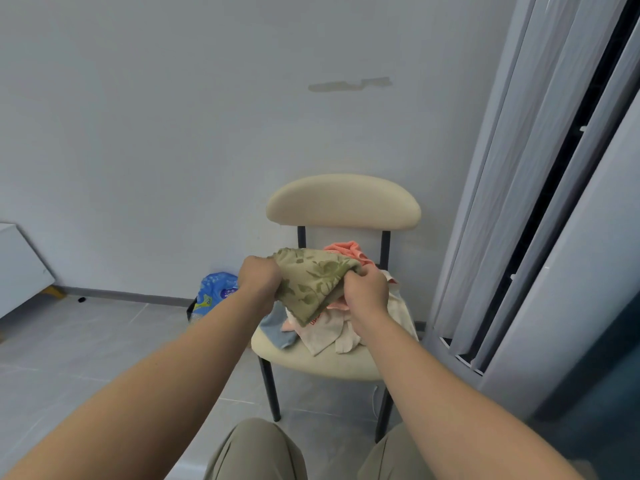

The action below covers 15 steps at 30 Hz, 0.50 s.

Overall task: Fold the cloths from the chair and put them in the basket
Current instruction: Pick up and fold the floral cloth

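The left hand (259,279) grips one top corner of the green cloth (311,282), held above the pile (329,329) on the chair (343,202); the right hand (367,292) pinches the opposite corner. Light, limp towelling, I judge: take it by the corners so it hangs flat

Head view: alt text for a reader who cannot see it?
A person's left hand and right hand grip an olive leaf-patterned cloth above a cream chair piled with pink, white and blue cloths. A blue bag stands on the floor.

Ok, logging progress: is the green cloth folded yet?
Not yet: the green cloth hangs bunched between left hand and right hand, above the chair.
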Available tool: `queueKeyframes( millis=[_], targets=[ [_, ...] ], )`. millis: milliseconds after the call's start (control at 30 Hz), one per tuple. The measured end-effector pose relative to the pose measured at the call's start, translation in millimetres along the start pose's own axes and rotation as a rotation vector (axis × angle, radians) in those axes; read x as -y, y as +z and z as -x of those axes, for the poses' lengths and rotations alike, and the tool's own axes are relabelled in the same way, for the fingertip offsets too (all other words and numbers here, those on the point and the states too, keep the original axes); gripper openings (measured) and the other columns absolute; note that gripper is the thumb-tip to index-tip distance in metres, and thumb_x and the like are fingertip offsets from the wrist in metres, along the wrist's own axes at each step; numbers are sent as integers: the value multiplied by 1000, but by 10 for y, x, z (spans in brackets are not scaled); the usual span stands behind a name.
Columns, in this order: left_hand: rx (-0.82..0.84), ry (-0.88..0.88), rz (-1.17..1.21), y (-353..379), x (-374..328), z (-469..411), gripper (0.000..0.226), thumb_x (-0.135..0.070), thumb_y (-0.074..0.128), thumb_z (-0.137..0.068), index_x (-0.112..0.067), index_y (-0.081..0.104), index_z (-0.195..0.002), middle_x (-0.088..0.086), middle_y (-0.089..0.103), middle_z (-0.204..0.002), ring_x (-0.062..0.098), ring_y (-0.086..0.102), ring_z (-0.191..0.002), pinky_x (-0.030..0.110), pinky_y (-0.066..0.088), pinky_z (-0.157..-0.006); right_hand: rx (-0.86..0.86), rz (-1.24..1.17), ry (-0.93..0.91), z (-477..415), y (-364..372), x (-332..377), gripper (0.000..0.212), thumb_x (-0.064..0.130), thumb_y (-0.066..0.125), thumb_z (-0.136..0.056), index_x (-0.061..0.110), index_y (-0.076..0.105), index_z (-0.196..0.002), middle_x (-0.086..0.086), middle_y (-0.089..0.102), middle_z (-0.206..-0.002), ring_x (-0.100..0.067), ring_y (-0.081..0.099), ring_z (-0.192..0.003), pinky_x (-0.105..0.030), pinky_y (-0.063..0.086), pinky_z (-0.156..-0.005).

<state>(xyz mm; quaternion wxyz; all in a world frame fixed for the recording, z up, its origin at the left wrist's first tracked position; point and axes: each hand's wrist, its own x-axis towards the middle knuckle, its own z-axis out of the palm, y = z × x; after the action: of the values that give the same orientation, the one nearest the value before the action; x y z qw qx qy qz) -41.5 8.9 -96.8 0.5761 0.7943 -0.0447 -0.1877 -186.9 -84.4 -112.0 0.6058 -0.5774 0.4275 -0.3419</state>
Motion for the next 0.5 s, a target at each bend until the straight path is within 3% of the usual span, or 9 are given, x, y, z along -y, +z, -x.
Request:
queueKeyframes(
  millis=[100,167,267,333,433,500],
  targets=[
    [165,-252,406,-18,105,41,22,-2,42,-101,-1,63,-100,15,68,-105,28,65,-89,49,59,-82,-39,-28,-120,-17,-57,104,19,3,55,-90,19,53,-81,-2,63,-91,-16,57,-78,-17,47,-61],
    [247,-345,627,-39,147,96,25,-3,38,-105,1,62,-112,17,68,-109,30,66,-92,45,55,-66,0,-9,-204,-39,-97,174,21,5,57,-93,22,54,-81,2,62,-81,-13,56,-71,-10,41,-50],
    [304,-368,739,-52,207,93,33,-6,35,-108,5,55,-132,21,66,-124,32,67,-101,44,53,-70,98,87,-252,-104,-96,213,21,16,59,-88,27,57,-70,2,62,-70,-20,56,-66,-25,46,-56],
    [340,-365,793,-72,216,116,34,-6,34,-109,6,54,-134,22,65,-123,32,66,-102,42,54,-72,154,124,-243,-137,-119,223,19,21,57,-83,28,59,-66,5,63,-66,-22,58,-67,-35,49,-61],
    [363,-335,800,-95,212,100,35,-6,35,-109,6,54,-136,22,64,-128,32,67,-106,41,55,-74,146,224,-327,-156,-221,220,29,11,53,-87,28,59,-65,15,58,-60,-16,56,-67,-30,45,-62],
    [367,-310,781,-110,203,108,36,-6,35,-108,8,53,-136,23,64,-130,32,66,-108,41,56,-75,122,339,-409,-166,-280,194,33,3,48,-89,27,71,-83,15,64,-70,-18,63,-75,-31,51,-68]
  ],
)
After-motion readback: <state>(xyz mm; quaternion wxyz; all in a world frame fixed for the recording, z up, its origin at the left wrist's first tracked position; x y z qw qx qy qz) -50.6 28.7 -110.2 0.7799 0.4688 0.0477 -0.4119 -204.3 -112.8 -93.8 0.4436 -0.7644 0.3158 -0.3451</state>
